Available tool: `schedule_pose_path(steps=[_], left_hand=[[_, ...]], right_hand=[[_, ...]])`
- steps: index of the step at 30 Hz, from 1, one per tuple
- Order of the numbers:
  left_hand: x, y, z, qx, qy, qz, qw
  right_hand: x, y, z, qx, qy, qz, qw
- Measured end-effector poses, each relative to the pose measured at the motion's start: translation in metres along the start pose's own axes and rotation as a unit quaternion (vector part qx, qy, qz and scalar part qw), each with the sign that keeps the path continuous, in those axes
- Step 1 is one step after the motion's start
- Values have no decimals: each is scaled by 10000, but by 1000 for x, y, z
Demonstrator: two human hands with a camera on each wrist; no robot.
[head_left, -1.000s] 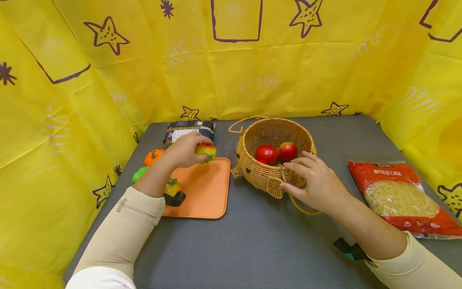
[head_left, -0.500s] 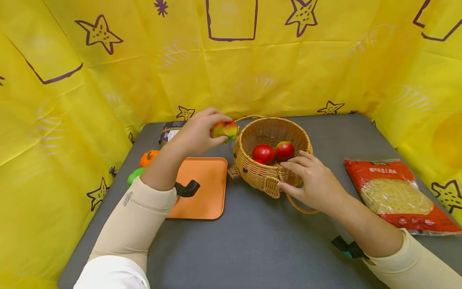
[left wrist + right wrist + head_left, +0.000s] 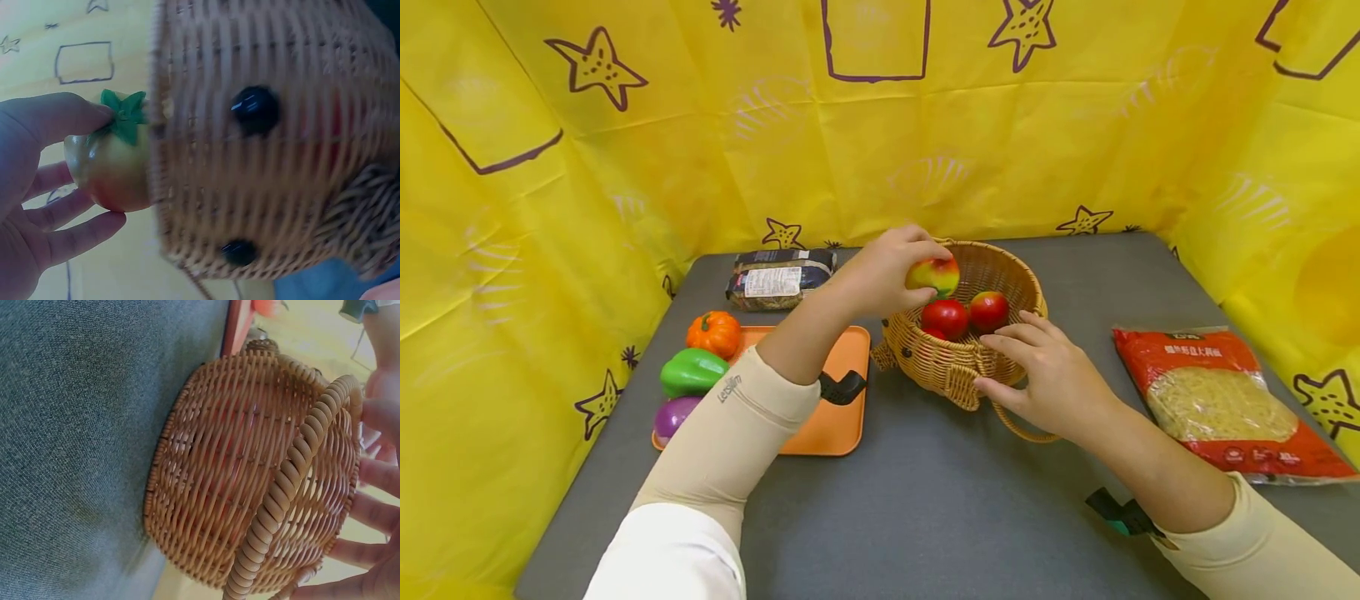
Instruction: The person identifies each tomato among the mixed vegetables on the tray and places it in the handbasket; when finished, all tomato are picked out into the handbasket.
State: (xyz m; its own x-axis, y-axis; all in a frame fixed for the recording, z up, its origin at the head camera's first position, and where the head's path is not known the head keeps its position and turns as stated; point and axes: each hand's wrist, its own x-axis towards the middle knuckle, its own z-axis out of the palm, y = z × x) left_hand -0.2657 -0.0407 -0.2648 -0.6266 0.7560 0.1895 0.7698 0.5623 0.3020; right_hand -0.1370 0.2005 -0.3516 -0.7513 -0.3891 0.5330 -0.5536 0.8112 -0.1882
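Observation:
My left hand (image 3: 887,271) grips a round yellow-and-red fruit (image 3: 942,277) with a green leafy top (image 3: 125,115). In the head view it is over the left side of the wicker animal basket (image 3: 934,364); in the left wrist view it is beside the rim. Two red fruits, one (image 3: 945,318) glossy and one (image 3: 989,311) with a yellowish top, lie inside, with part of another red thing below. My right hand (image 3: 1060,379) rests its fairly straight fingers (image 3: 372,512) on the basket's near right rim, close to the coiled handle (image 3: 281,487).
Left of the basket is an orange tray (image 3: 838,429). A small orange pumpkin (image 3: 713,334), a green pepper (image 3: 692,372) and a purple vegetable (image 3: 674,417) sit at its left side. A dark package (image 3: 778,279) lies behind it; a red pasta bag (image 3: 1228,408) is far right.
My left hand has carried the yellow-and-red fruit rightward from above the tray to the basket's left side. My right hand stays at the rim.

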Motion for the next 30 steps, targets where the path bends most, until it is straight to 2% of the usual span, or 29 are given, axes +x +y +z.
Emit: schedule_pose_path(steps=[7,14,18,22,30], left_hand=[[7,1,19,237,-219,36,9995],[2,3,21,336,-338,-22,9989],[-7,6,14,389,-248,-110,9989],[-20,4,6,333,-259,-295,9987],[-56,-16,-9,308,-297,-795,9959]], right_hand=[[1,-1,2,34,68,-105,9999],[1,-1,3,23,120,-158,9998],[1,-1,3,27,135,-167,9998],[1,0,3,29,137,-145,9998],[0,0,1,-1,67,-23,10000]])
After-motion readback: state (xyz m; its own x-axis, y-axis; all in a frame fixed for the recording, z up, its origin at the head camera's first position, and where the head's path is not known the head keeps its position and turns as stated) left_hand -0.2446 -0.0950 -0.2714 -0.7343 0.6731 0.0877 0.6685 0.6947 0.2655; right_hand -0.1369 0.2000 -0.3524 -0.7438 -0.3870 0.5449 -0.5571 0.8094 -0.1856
